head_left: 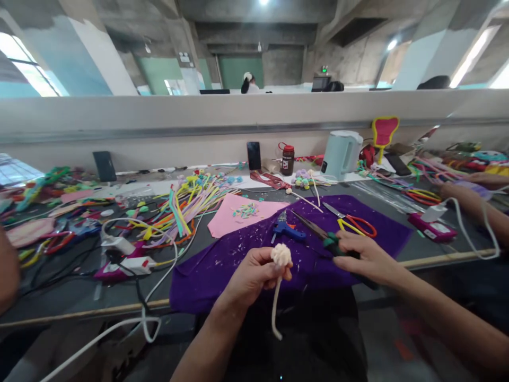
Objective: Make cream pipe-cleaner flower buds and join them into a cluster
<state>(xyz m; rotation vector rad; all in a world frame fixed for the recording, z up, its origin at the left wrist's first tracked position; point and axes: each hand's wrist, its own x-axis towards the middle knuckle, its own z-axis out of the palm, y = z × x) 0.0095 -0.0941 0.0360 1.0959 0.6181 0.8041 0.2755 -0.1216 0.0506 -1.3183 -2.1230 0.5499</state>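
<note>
My left hand point(258, 271) is closed around a cream fuzzy pipe-cleaner flower point(281, 255), just under its bumpy head. Its pale stem point(275, 313) hangs down below my fingers and bends at the tip. In my right hand point(363, 257) are long-nosed pliers point(318, 229) with dark green handles, their jaws pointing up and left over the purple cloth point(222, 276). Between the hands lies a blue glue gun point(288, 229). Scissors point(356, 223) with red and yellow handles rest beyond the pliers. My right palm hides part of the pliers' handles.
Small coloured clippings lie on a pink sheet point(226, 217). Bundles of pipe cleaners point(186, 207) spread leftward. Power strips point(123, 268) with trailing white cables sit left and right. A kettle point(342, 154), a brown bottle point(287, 161) and a phone point(253, 155) stand behind. Other people's arms show at both sides.
</note>
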